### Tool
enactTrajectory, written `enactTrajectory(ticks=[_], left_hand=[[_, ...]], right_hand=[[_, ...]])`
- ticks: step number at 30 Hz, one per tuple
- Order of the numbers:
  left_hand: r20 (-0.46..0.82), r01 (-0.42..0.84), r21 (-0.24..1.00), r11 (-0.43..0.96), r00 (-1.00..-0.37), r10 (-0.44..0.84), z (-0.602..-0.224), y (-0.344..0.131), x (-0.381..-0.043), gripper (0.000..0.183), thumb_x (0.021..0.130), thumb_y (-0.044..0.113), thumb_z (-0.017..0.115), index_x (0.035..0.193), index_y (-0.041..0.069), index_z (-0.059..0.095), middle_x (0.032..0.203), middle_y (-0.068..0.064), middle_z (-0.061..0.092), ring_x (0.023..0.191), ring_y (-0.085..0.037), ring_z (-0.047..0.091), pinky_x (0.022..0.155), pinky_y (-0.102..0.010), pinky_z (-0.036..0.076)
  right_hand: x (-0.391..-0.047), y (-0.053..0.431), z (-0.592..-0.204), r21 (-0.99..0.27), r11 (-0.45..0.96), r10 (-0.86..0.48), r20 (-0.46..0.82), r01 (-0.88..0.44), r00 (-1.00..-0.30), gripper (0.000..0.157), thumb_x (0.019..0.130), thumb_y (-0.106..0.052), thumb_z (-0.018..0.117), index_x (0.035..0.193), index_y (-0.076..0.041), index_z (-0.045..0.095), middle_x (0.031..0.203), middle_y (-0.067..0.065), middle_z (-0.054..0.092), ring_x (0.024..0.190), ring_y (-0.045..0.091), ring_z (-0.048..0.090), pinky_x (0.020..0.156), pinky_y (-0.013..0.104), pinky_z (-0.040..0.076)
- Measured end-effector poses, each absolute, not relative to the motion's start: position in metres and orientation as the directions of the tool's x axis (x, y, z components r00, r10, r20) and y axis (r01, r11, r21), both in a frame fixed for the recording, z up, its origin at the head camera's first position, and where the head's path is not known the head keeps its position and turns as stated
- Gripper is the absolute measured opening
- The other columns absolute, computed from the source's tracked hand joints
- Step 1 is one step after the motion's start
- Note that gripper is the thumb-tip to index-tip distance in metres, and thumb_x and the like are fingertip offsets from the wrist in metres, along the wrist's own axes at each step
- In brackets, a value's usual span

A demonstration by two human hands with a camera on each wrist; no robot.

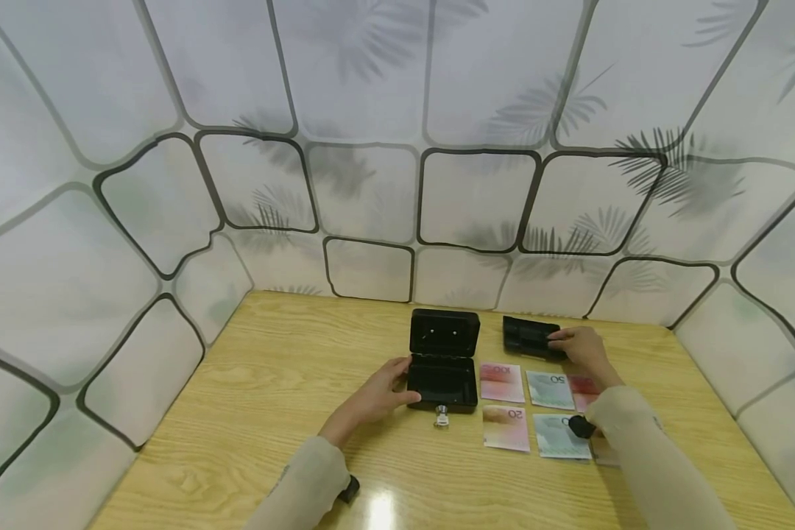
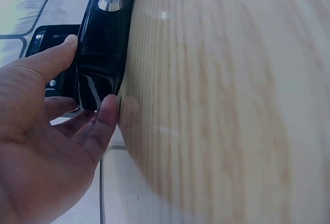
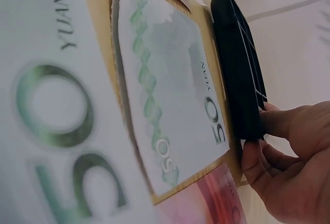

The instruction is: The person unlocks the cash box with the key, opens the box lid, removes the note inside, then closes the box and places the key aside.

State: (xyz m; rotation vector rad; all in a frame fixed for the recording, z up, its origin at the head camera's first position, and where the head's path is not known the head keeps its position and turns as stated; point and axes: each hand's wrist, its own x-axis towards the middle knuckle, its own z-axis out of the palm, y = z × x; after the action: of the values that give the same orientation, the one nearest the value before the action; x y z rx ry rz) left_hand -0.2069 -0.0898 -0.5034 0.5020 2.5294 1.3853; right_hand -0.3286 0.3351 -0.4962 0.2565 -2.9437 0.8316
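Observation:
A small black cash box stands on the table with its lid raised. My left hand grips its left side, the thumb at the top rim and the fingers against the side wall. At the front, a key with a ring sits in the silver lock. Further right, a black compartment tray lies near the back of the table. My right hand pinches the tray's right end between thumb and fingers, as the right wrist view also shows.
Between box and right arm, banknotes lie in two rows: a 100 note, a green 50 note, a 20 note, another green note and a red note partly under the arm. A patterned curtain borders the wooden table.

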Motion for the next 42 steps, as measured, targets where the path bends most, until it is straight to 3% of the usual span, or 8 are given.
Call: enactTrajectory(ticks=[13, 17, 21, 28, 32, 42], left_hand=[[-0.027, 0.190, 0.844, 0.501, -0.919, 0.393, -0.505, -0.090, -0.207, 0.079, 0.100, 0.022, 0.072, 0.161, -0.001, 0.029, 0.164, -0.024, 0.028, 0.148, -0.042, 0.032, 0.117, -0.056, 0.032], [-0.032, 0.186, 0.843, 0.506, -0.920, 0.390, -0.503, -0.090, -0.207, 0.079, 0.100, 0.023, 0.072, 0.161, -0.001, 0.028, 0.164, -0.023, 0.028, 0.149, -0.041, 0.032, 0.117, -0.056, 0.032], [-0.037, 0.178, 0.841, 0.511, -0.923, 0.383, -0.502, -0.089, -0.206, 0.078, 0.101, 0.023, 0.071, 0.161, 0.000, 0.028, 0.164, -0.023, 0.028, 0.148, -0.040, 0.033, 0.118, -0.055, 0.032], [-0.024, 0.195, 0.834, 0.517, -0.922, 0.386, -0.504, -0.090, -0.206, 0.078, 0.100, 0.023, 0.072, 0.160, -0.002, 0.030, 0.163, -0.024, 0.030, 0.146, -0.042, 0.036, 0.115, -0.057, 0.036], [-0.020, 0.198, 0.836, 0.512, -0.922, 0.388, -0.504, -0.090, -0.206, 0.079, 0.099, 0.023, 0.073, 0.160, -0.002, 0.030, 0.162, -0.024, 0.031, 0.145, -0.042, 0.038, 0.114, -0.057, 0.037], [-0.020, 0.194, 0.844, 0.501, -0.920, 0.391, -0.505, -0.090, -0.207, 0.078, 0.100, 0.021, 0.071, 0.160, -0.004, 0.029, 0.163, -0.024, 0.030, 0.145, -0.041, 0.037, 0.113, -0.055, 0.038]], right_hand=[[-0.321, 0.337, -0.490, -0.541, 0.821, -0.129, 0.136, -0.183, -0.982, 0.022, 0.094, -0.014, 0.075, 0.104, 0.005, 0.078, 0.115, 0.032, 0.069, 0.107, 0.051, 0.062, 0.091, 0.061, 0.049], [-0.317, 0.338, -0.483, -0.565, 0.807, -0.111, 0.143, -0.173, -0.983, 0.024, 0.095, -0.015, 0.075, 0.107, 0.006, 0.077, 0.109, 0.030, 0.072, 0.083, 0.037, 0.068, 0.076, 0.047, 0.053], [-0.310, 0.337, -0.471, -0.635, 0.759, -0.091, 0.112, -0.141, -0.990, 0.028, 0.097, -0.014, 0.073, 0.113, 0.009, 0.074, 0.111, 0.032, 0.070, 0.062, 0.021, 0.064, 0.060, 0.033, 0.052], [-0.290, 0.332, -0.448, -0.709, 0.699, -0.081, 0.054, -0.096, -0.995, 0.031, 0.101, -0.013, 0.069, 0.119, 0.012, 0.070, 0.128, 0.037, 0.060, 0.069, 0.017, 0.064, 0.064, 0.040, 0.059], [-0.279, 0.329, -0.435, -0.711, 0.699, -0.090, 0.029, -0.084, -0.995, 0.034, 0.102, -0.016, 0.067, 0.122, 0.011, 0.069, 0.134, 0.037, 0.057, 0.071, 0.018, 0.063, 0.064, 0.037, 0.057], [-0.254, 0.312, -0.412, -0.715, 0.689, -0.115, 0.052, -0.118, -0.992, 0.032, 0.099, -0.017, 0.071, 0.118, 0.009, 0.073, 0.121, 0.029, 0.066, 0.062, 0.017, 0.059, 0.055, 0.029, 0.050]])
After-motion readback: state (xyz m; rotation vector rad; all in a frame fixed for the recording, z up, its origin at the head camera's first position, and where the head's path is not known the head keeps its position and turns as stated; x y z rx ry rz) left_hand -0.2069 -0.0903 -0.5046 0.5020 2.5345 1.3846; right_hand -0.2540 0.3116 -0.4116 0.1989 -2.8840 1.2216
